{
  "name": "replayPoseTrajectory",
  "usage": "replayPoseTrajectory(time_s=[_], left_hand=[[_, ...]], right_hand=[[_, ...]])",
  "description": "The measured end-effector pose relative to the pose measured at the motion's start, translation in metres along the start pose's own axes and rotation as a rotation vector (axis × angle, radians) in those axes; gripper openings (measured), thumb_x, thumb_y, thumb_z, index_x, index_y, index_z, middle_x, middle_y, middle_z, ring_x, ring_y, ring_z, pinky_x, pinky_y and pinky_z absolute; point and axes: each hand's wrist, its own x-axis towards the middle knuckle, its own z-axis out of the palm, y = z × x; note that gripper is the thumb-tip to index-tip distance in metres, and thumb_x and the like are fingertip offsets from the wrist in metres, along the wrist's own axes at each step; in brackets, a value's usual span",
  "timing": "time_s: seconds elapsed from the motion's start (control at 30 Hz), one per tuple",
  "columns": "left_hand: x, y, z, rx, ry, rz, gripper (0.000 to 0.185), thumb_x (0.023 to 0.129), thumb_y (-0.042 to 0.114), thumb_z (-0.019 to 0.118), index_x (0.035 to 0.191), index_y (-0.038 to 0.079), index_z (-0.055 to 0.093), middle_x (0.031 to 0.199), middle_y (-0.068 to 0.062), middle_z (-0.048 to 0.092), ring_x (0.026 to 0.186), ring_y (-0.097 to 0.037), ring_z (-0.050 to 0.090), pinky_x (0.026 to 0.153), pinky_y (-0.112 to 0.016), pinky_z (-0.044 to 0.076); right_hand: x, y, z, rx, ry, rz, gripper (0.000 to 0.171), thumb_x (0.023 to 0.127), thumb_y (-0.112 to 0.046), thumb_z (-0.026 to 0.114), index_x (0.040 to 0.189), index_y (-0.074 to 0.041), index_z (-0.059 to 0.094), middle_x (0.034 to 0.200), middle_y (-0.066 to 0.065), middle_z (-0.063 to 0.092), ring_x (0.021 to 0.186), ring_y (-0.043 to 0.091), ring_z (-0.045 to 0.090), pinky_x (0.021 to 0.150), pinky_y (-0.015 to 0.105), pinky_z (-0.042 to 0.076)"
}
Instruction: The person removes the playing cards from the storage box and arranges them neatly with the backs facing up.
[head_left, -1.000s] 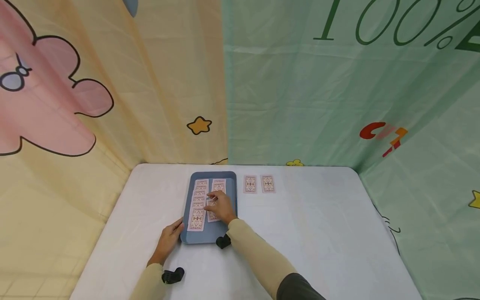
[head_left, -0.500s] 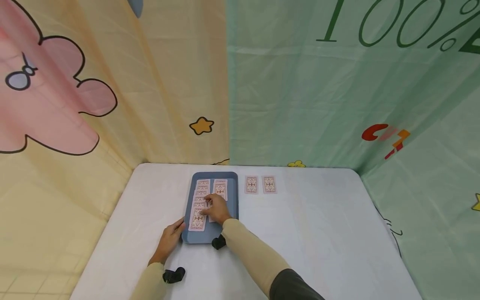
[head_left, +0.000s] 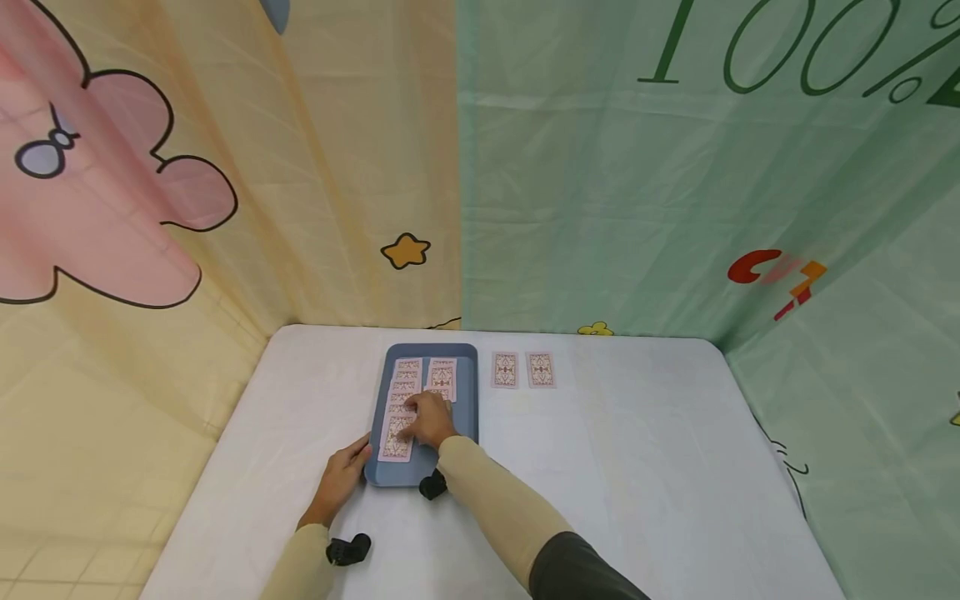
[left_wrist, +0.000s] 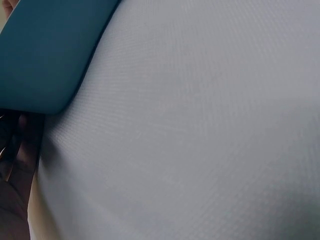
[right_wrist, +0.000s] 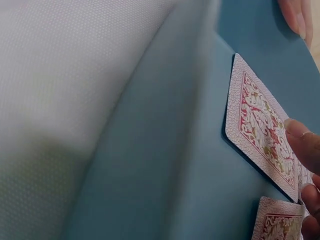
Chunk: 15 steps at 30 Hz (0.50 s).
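Note:
A blue tray [head_left: 395, 476] lies on the white table with playing cards face down in two columns. In the left column, several overlapping cards [head_left: 406, 377] run down to one fully shown playing card [right_wrist: 262, 127]. My right hand [head_left: 433, 419] is over the tray, its thumb on that card's face and its fingers curled by the card's edge. A right-column card [head_left: 442, 379] shows above this hand, and a lower one [right_wrist: 277, 222] shows in part below its fingers. My left hand [head_left: 341, 482] grips the tray's near left rim, fingers reaching beneath it.
Two face-down playing cards, one [head_left: 505, 370] beside the other [head_left: 542, 370], lie on the table right of the tray. Printed curtains [head_left: 570, 208] stand behind the table. A black wrist camera [head_left: 432, 485] sits close to the tray's near rim.
My right hand has shifted left and slightly down, from between the columns onto the lower left-column cards. The left hand stays at the rim. The head view has drifted slightly.

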Motion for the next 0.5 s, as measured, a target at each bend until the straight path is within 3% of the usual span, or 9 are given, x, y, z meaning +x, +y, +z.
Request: replayPoseTrajectory(time_s=[0.27, 0.5], left_hand=[[0.000, 0.000, -0.001, -0.008, 0.007, 0.014, 0.042, 0.102, 0.013, 0.048, 0.138, -0.009, 0.045, 0.139, -0.026, 0.046, 0.134, -0.040, 0.037, 0.112, -0.052, 0.028], [-0.001, 0.000, -0.001, -0.015, 0.008, 0.018, 0.043, 0.102, 0.014, 0.048, 0.137, -0.010, 0.045, 0.139, -0.026, 0.046, 0.134, -0.041, 0.037, 0.111, -0.053, 0.028]], right_hand=[[-0.003, -0.003, 0.009, -0.052, -0.033, -0.011, 0.056, 0.067, -0.026, 0.090, 0.117, -0.012, 0.069, 0.109, -0.001, 0.062, 0.101, 0.018, 0.050, 0.092, 0.032, 0.037], [-0.004, -0.002, 0.015, -0.125, 0.000, -0.049, 0.064, 0.060, -0.028, 0.093, 0.117, -0.012, 0.069, 0.106, 0.000, 0.059, 0.099, 0.018, 0.048, 0.090, 0.031, 0.038]])
